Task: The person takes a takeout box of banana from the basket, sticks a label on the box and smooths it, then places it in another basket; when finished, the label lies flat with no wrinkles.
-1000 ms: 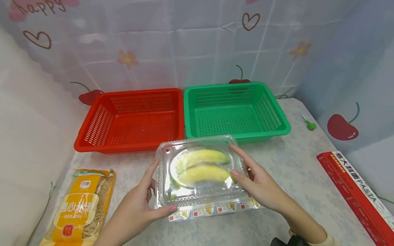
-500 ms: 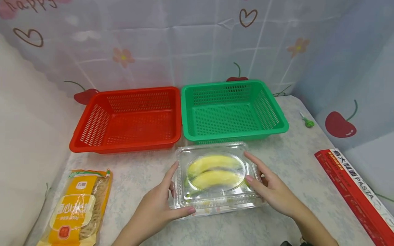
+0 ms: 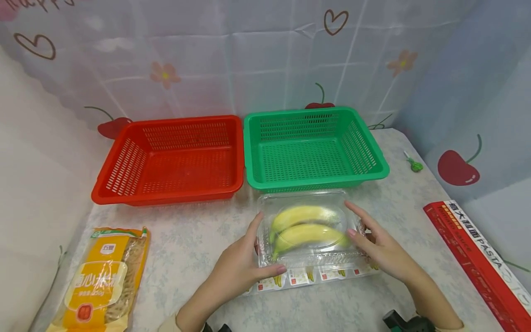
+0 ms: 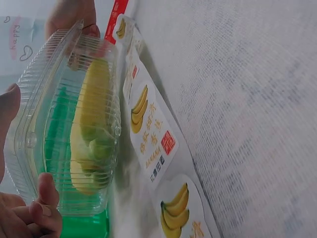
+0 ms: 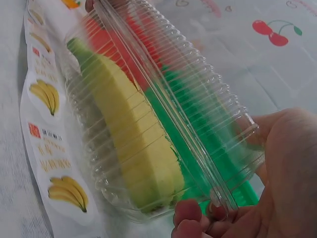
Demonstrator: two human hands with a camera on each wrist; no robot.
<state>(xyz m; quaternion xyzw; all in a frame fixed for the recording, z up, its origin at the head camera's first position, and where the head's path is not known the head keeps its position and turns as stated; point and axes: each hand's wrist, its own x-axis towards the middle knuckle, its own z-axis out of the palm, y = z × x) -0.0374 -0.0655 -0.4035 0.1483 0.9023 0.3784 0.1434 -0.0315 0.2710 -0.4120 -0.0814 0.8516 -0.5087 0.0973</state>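
a clear, ribbed plastic clamshell box [image 3: 315,262] with two yellow bananas [image 3: 311,235] inside is grasped at both ends: the left hand [image 3: 237,263] grips it at nine o'clock, the right hand [image 3: 383,251] at three. it is held just above a white paper strip of banana-print labels [image 3: 299,276], visible along its six o'clock side. a green rectangular plastic basket [image 3: 321,181] sits at twelve, a red rectangular plastic basket [image 3: 182,197] at ten.

L cuff [image 3: 168,324] prob. cream; R wrist cam [image 3: 420,324] blk.
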